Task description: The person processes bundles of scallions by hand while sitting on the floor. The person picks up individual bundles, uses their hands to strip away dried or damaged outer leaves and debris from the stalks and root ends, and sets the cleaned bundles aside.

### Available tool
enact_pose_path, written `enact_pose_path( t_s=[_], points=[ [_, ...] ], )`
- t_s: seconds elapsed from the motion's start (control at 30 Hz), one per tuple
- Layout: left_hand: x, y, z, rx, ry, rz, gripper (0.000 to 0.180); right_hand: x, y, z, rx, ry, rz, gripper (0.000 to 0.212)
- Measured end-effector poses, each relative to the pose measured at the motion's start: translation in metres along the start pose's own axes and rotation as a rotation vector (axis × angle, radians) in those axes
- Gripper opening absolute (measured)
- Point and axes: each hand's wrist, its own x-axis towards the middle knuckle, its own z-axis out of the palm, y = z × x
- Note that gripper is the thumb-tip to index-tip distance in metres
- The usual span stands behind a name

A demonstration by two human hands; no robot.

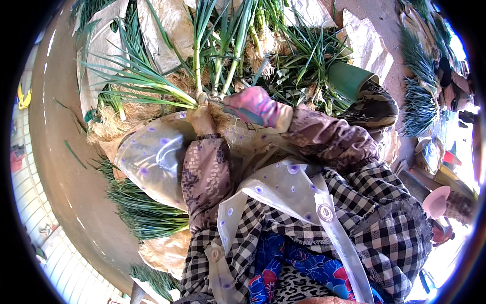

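My left hand (202, 120) is closed around the lower ends of several green onions (197, 66), whose long leaves fan up and to the left. Pale stringy roots (223, 120) hang beside it. Just to the right, my right hand (257, 107), in a pink and teal patterned glove, is closed with its fingertips at the onion bases. What those fingers pinch is hidden. Both forearms wear brown camouflage sleeves. A clear plastic apron with purple dots (152, 154) covers my lap below the hands.
Loose green onions and leaves (306, 66) lie beyond my right hand, beside a green boot (349, 80). Pale sacking (164, 35) lies at the far side. A bundle of green onions (152, 210) rests at my left; further bundles (420, 99) lie far right.
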Motion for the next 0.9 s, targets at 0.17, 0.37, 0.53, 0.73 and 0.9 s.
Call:
enact_pose_path(
  t_s=[0.17,0.37,0.53,0.73,0.9],
  points=[
    [0.027,-0.009,0.004,0.031,0.371,-0.35,0.024,-0.047,0.008,-0.039,0.178,0.19,-0.326,0.026],
    [-0.007,0.002,0.024,0.064,0.091,-0.284,0.032,-0.031,0.067,-0.076,0.937,0.389,0.164,0.037],
    [-0.023,0.001,0.029,-0.004,-0.127,-0.314,0.032,0.049,0.059,-0.072,0.787,0.419,0.391,0.033],
    [-0.038,-0.007,0.025,0.05,-0.253,-0.321,0.019,0.118,0.087,0.008,-0.204,-0.025,0.731,0.035],
    [-0.058,-0.008,0.041,0.018,-0.351,-0.211,0.019,0.112,0.124,0.039,-0.493,0.25,0.587,0.022]
  ],
)
